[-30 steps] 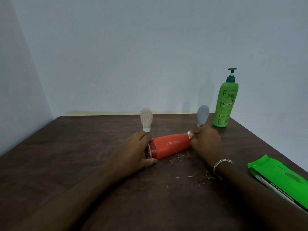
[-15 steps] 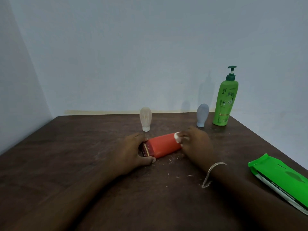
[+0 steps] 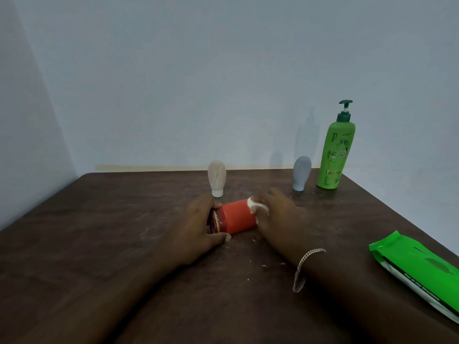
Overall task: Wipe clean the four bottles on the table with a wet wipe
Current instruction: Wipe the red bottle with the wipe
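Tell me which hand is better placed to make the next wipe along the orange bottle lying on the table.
The right hand. It holds the wipe against the orange bottle, while the left hand grips the bottle's other end, steadying it.

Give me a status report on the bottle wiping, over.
Left hand grips red bottle at cap end, bottle lying on table. Right hand holds wet wipe against its body. Nothing blocking; beige bottle upright just behind.
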A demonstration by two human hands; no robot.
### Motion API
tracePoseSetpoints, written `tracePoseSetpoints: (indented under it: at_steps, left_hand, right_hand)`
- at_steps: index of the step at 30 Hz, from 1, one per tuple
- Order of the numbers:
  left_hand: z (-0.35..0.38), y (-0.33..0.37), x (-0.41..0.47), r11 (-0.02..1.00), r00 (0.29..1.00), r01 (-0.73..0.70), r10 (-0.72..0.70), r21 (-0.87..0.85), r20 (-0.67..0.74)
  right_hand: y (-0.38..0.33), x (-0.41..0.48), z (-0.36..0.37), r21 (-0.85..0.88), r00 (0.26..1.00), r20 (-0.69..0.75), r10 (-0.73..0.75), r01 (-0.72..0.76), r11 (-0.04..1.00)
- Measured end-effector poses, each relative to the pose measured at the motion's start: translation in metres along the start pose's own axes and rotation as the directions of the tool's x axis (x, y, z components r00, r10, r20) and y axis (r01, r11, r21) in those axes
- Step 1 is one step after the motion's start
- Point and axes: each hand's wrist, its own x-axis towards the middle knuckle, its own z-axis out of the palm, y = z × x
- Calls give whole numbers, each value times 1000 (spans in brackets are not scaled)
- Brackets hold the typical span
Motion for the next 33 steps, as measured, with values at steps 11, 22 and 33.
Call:
tracePoseSetpoints:
  at_steps: [11,22,33]
  left_hand:
    - [6,0,-2,999,998,-22,20,-39,-67]
    - [1,5,-4,996,990,-87,90,26,-111]
    - [-5,12,-9,994,984,-89,97,55,-150]
  right_hand:
    - [25,13,-19,-84,990,69,124,-118,989]
    - [34,14,-22,-145,985,96,146,-131,981]
    - [-49,-13,-4,6,934,152,-322,325,946]
